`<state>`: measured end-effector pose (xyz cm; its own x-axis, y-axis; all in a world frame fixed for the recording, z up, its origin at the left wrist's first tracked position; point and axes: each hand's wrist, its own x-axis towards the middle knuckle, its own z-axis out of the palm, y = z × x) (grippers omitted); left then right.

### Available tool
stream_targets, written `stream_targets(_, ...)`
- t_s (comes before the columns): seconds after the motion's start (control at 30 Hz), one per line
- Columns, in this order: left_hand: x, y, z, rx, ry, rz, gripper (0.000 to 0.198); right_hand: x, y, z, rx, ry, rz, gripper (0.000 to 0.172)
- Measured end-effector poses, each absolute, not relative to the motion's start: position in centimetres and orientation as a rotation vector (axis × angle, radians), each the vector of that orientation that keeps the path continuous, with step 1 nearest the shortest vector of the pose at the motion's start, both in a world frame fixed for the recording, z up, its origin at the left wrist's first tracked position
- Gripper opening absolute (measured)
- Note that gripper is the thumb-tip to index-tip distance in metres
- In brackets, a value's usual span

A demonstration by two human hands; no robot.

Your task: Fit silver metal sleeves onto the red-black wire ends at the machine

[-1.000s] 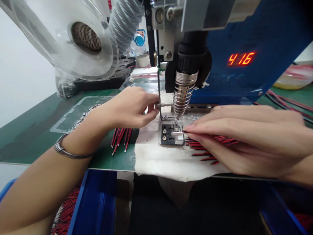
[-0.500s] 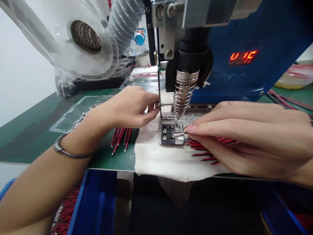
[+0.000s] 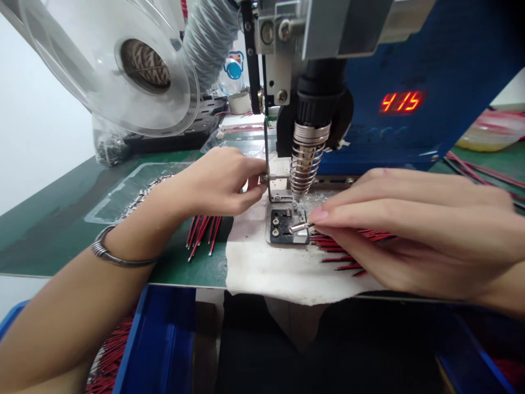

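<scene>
My right hand pinches a small silver cylindrical part with a dark wire, between thumb and fingertips. The part lies over the small metal fixture plate, just below the soldering iron's tip with its coil spring. My left hand is closed at the thin upright metal bracket, fingers curled round its small screw end left of the iron. Red and black wires lie beneath my right hand, and another bunch of wires sits below my left.
A blue machine with a red lit display rises behind the iron. A clear fume hood hangs at upper left. Small metal parts lie in a clear tray. A white cloth covers the table edge; a blue bin stands below.
Both hands hold nearly the same position. The silver part's outer end has tilted slightly downward. The display digits look different, reading 415 now.
</scene>
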<state>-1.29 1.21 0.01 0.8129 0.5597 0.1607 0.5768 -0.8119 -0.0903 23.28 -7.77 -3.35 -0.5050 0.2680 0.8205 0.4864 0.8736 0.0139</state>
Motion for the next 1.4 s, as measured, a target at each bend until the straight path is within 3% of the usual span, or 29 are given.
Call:
stream_targets(0.27,-1.4,1.2,0.0,-2.867,-0.921,-0.195,0.02,23.5,-7.6,-3.8,-0.557,-2.153,-0.328,0.017)
stream_targets(0.6,-1.4,1.3,-0.1,-2.853,-0.884,-0.21,0.022,24.0,-6.7,-4.5,-0.791,-2.166,-0.242,0.002)
stream_targets(1.4,-1.3,1.2,0.0,-2.859,-0.928,-0.175,0.019,23.9,-6.8,-4.5,-0.833,-2.142,-0.241,0.009)
